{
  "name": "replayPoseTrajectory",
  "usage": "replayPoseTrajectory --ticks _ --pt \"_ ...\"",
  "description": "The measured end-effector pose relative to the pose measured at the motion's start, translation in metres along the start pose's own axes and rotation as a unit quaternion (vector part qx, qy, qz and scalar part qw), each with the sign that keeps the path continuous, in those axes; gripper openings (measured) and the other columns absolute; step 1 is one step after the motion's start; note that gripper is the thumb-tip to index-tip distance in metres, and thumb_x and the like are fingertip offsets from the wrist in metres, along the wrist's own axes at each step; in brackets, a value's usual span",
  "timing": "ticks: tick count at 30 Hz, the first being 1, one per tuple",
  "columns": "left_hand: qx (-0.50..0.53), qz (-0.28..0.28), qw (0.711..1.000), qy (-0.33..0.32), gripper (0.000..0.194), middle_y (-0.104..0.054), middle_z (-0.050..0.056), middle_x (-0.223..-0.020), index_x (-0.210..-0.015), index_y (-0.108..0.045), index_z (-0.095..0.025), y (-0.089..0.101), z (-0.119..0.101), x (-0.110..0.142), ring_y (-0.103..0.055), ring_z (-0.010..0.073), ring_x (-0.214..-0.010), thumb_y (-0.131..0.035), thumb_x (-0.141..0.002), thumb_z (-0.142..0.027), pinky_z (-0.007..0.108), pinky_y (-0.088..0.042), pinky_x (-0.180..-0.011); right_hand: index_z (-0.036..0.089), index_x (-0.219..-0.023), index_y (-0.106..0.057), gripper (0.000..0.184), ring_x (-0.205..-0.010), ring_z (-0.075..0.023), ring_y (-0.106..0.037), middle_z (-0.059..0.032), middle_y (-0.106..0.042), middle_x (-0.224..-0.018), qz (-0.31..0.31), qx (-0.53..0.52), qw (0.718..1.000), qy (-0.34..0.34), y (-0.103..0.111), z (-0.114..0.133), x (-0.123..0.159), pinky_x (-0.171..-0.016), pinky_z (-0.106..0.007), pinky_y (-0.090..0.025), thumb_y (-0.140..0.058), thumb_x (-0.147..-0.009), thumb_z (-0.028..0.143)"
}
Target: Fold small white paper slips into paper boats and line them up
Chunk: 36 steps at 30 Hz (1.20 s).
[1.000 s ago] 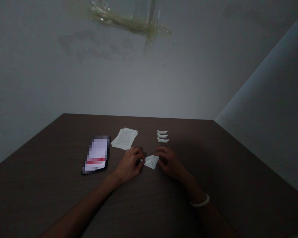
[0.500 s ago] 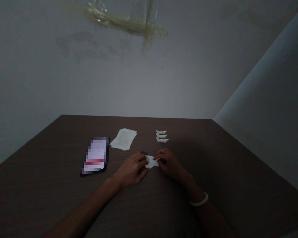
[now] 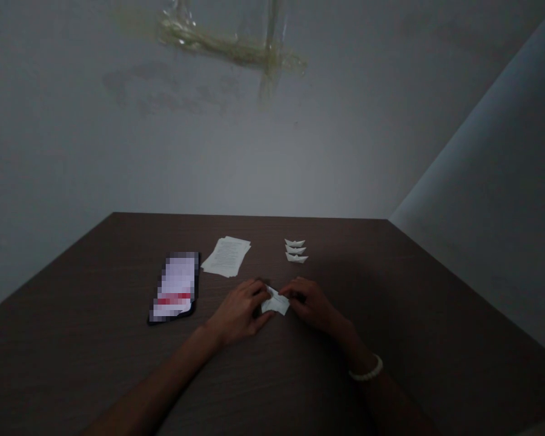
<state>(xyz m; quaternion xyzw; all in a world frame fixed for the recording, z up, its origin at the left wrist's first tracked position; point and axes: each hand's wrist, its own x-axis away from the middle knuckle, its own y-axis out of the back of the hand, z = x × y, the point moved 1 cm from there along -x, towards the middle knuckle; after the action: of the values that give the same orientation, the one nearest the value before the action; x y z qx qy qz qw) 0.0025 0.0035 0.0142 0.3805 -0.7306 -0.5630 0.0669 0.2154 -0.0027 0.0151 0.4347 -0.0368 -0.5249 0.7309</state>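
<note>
A small folded piece of white paper (image 3: 275, 303) lies between my two hands on the dark wooden table (image 3: 272, 375). My left hand (image 3: 243, 307) grips its left side, with the thumb at the near edge and the fingers curled over the far part. At the paper's upper right, my right hand (image 3: 312, 303) pinches the edge with thumb and fingertips. Just beyond the hands stand three small white paper boats (image 3: 295, 249), lined up one behind another.
A stack of printed paper sheets (image 3: 227, 257) lies behind my left hand. To its left is a phone (image 3: 175, 287) with a blurred lit screen. The table's far edge meets a grey wall (image 3: 254, 163) with tape on it.
The folded paper has turned and tilted, and its near edge shows lower and wider. My right fingers have shifted slightly at its upper edge. The boats, sheets and phone stay put.
</note>
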Motion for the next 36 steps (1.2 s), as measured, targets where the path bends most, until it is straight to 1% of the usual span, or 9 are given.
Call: replayPoseTrajectory --ticks 5,9,13,15,18,24,27,31,36 --pt "-0.012 0.006 1.0 0.001 0.017 -0.059 0.008 -0.104 -0.1 -0.063 -0.018 0.0 0.0 0.001 -0.055 0.0236 -0.099 -0.056 -0.09 -0.029 0.038 -0.048 -0.088 0.019 -0.089 -0.069 0.023 -0.064 -0.0133 -0.053 0.0004 -0.064 -0.071 -0.003 0.03 0.999 -0.021 -0.004 0.0 0.002 -0.065 -0.025 -0.04 -0.058 -0.074 0.006" --pt "-0.024 0.003 1.0 -0.002 0.024 -0.058 0.009 -0.11 -0.108 -0.062 -0.019 -0.001 0.001 0.002 -0.056 0.0248 -0.101 -0.058 -0.089 -0.034 0.039 -0.048 -0.087 0.019 -0.089 -0.069 0.021 -0.064 -0.0125 -0.054 0.0008 -0.062 -0.07 -0.007 0.032 0.999 -0.035 -0.008 -0.003 0.002 -0.064 -0.024 -0.04 -0.058 -0.076 0.008" --pt "-0.039 -0.004 0.999 -0.001 0.033 -0.058 0.009 -0.115 -0.115 -0.06 -0.021 -0.003 0.002 0.004 -0.056 0.0265 -0.103 -0.062 -0.086 -0.037 0.042 -0.048 -0.089 0.017 -0.087 -0.065 0.013 -0.063 -0.0111 -0.054 0.001 -0.062 -0.072 -0.022 -0.029 0.997 -0.073 -0.007 -0.003 -0.001 -0.061 -0.022 -0.04 -0.057 -0.08 0.011" --pt "-0.051 -0.009 0.999 0.0 0.033 -0.058 0.01 -0.117 -0.117 -0.06 -0.021 -0.004 0.003 0.004 -0.056 0.0269 -0.104 -0.061 -0.087 -0.033 0.043 -0.048 -0.089 0.017 -0.085 -0.063 0.009 -0.062 -0.0106 -0.053 0.0018 -0.061 -0.071 -0.021 -0.061 0.994 -0.089 -0.007 -0.002 -0.002 -0.06 -0.021 -0.04 -0.057 -0.081 0.012" --pt "-0.066 -0.016 0.998 -0.005 0.032 -0.058 0.01 -0.118 -0.119 -0.059 -0.02 -0.006 0.004 0.005 -0.056 0.0268 -0.104 -0.056 -0.088 -0.026 0.043 -0.048 -0.089 0.017 -0.084 -0.061 0.007 -0.063 -0.0106 -0.052 0.0028 -0.059 -0.069 -0.016 -0.072 0.993 -0.095 -0.007 -0.004 -0.002 -0.06 -0.021 -0.039 -0.056 -0.081 0.013" --pt "-0.073 -0.016 0.997 -0.027 0.025 -0.062 0.011 -0.109 -0.109 -0.063 -0.018 -0.004 0.001 0.003 -0.058 0.0264 -0.102 -0.048 -0.09 -0.02 0.041 -0.05 -0.087 0.019 -0.085 -0.061 0.012 -0.066 -0.0121 -0.053 0.0013 -0.057 -0.074 -0.021 -0.036 0.997 -0.072 -0.008 -0.006 0.0 -0.062 -0.023 -0.04 -0.055 -0.08 0.009" --pt "-0.073 -0.021 0.997 -0.027 0.025 -0.063 0.01 -0.101 -0.106 -0.065 -0.019 -0.002 -0.001 0.001 -0.059 0.0245 -0.097 -0.044 -0.092 -0.02 0.039 -0.05 -0.083 0.019 -0.086 -0.062 0.02 -0.079 -0.0153 -0.056 -0.0017 -0.059 -0.084 -0.03 -0.008 0.999 -0.026 -0.005 -0.004 -0.001 -0.072 -0.027 -0.044 -0.056 -0.075 0.004" --pt "-0.086 -0.02 0.996 -0.011 0.026 -0.063 0.01 -0.098 -0.106 -0.065 -0.018 -0.001 -0.001 0.0 -0.06 0.0228 -0.09 -0.043 -0.094 -0.021 0.037 -0.05 -0.08 0.021 -0.091 -0.065 0.034 -0.095 -0.0182 -0.056 -0.0039 -0.059 -0.098 -0.014 0.011 1.0 0.013 -0.001 0.003 0.0 -0.085 -0.032 -0.044 -0.056 -0.067 -0.001" --pt "-0.09 -0.002 0.996 0.0 0.024 -0.063 0.009 -0.098 -0.105 -0.066 -0.018 -0.001 -0.001 0.0 -0.059 0.0236 -0.091 -0.044 -0.093 -0.021 0.039 -0.049 -0.081 0.023 -0.089 -0.069 0.025 -0.094 -0.0184 -0.056 -0.0038 -0.06 -0.099 0.011 0.057 0.998 0.018 -0.002 0.006 0.001 -0.086 -0.033 -0.045 -0.064 -0.072 0.005"
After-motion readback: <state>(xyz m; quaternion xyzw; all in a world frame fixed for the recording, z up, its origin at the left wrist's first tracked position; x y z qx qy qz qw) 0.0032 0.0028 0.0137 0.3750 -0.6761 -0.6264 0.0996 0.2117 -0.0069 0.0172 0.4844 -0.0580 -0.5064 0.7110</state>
